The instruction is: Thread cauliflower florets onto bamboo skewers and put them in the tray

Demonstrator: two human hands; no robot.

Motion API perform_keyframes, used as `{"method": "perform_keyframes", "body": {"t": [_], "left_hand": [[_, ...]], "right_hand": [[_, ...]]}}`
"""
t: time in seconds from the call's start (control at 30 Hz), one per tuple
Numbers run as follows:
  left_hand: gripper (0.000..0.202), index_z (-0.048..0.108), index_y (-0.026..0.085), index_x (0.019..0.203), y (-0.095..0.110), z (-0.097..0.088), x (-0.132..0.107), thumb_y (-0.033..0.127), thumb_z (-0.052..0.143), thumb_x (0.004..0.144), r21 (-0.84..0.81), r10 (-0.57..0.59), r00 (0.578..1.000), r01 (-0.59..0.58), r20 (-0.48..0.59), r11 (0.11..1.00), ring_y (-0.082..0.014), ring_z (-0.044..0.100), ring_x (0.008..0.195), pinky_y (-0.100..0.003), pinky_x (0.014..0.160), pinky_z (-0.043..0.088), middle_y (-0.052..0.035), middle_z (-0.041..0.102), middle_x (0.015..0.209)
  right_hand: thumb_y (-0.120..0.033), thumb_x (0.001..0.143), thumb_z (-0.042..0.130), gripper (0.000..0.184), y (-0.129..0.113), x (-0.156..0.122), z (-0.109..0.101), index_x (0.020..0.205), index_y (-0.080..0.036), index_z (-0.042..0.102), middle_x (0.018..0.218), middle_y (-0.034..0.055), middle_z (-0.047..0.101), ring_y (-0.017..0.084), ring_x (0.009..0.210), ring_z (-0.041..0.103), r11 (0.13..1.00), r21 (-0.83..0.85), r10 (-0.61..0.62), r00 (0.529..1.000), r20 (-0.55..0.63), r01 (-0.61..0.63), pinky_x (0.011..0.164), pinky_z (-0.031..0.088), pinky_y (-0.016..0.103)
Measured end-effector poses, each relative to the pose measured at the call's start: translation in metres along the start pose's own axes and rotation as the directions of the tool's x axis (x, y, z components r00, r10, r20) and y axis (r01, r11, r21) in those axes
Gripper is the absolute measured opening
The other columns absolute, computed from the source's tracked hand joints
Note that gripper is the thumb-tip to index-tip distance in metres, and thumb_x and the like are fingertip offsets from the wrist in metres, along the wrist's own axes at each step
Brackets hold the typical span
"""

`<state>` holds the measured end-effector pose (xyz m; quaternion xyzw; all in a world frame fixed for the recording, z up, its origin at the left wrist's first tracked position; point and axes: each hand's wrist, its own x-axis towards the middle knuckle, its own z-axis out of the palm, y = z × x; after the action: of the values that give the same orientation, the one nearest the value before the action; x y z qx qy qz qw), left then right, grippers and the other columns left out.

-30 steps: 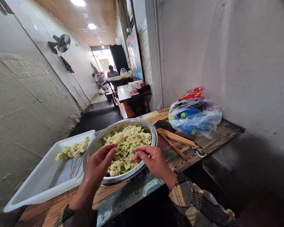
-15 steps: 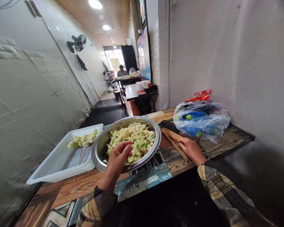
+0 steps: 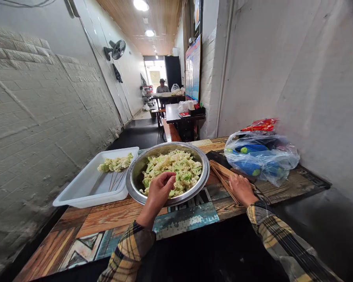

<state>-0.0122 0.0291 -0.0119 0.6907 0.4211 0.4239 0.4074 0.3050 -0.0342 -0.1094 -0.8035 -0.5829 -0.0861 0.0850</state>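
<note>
A metal bowl (image 3: pixel 206 172) full of cut cauliflower (image 3: pixel 176 166) stands on the table. My left hand (image 3: pixel 159 192) is over the bowl's near edge, fingers curled in toward the thumb; whatever they hold is hidden. To the right of the bowl lies a loose bundle of bamboo skewers (image 3: pixel 222 174). My right hand (image 3: pixel 241 189) is down on the bundle, its fingers closed around skewers at the near end. In the white tray (image 3: pixel 76 199) on the left, cauliflower pieces threaded on skewers (image 3: pixel 116 162) lie along the far side.
A clear plastic bag (image 3: pixel 261 156) with blue-netted green produce sits at the back right, a red packet (image 3: pixel 261 125) behind it. The patterned wooden table (image 3: pixel 106 219) meets a wall on the right. Farther off are another table (image 3: pixel 172 113) and a seated person (image 3: pixel 162 87).
The view has shifted left, so everything appears farther right. My right hand has turned more palm-down over the skewers. My left hand stays above the bowl's near side.
</note>
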Motion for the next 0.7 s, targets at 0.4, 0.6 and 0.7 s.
{"method": "perform_keyframes", "body": {"t": [0.4,0.6,0.7], "left_hand": [[0.038,0.067,0.014,0.095,0.009,-0.001,-0.001,0.047,0.059,0.077,-0.016,-0.019,1.000,0.019,0.005,1.000,-0.0154,0.060,0.060,-0.023,0.054,0.043,-0.0024,0.065,0.067],[0.041,0.067,0.015,0.097,0.013,-0.002,0.000,0.049,0.061,0.076,-0.049,-0.039,0.999,0.039,0.017,0.998,-0.0162,0.061,0.063,-0.024,0.056,0.044,-0.0007,0.064,0.064],[0.038,0.066,0.015,0.096,0.013,-0.001,-0.002,0.046,0.061,0.076,-0.057,-0.039,0.999,0.040,0.016,0.998,-0.0158,0.061,0.061,-0.023,0.054,0.043,-0.0004,0.063,0.063]], "right_hand": [[-0.025,0.085,0.054,0.016,0.052,-0.027,-0.061,0.093,-0.018,0.066,0.092,0.0096,0.065,0.022,0.089,0.061,0.630,0.775,0.268,0.950,-0.163,-0.045,0.077,0.046,0.032],[-0.043,0.083,0.060,0.022,-0.004,-0.035,-0.099,0.094,-0.024,0.057,0.084,-0.0002,0.066,0.016,0.080,0.067,-0.044,0.999,0.282,0.959,0.003,0.010,0.076,0.055,0.034],[-0.029,0.077,0.073,0.022,-0.047,-0.036,-0.119,0.089,-0.022,0.056,0.083,-0.0006,0.068,0.016,0.085,0.069,-0.528,0.849,0.135,0.984,0.119,-0.030,0.078,0.057,0.031]]}}
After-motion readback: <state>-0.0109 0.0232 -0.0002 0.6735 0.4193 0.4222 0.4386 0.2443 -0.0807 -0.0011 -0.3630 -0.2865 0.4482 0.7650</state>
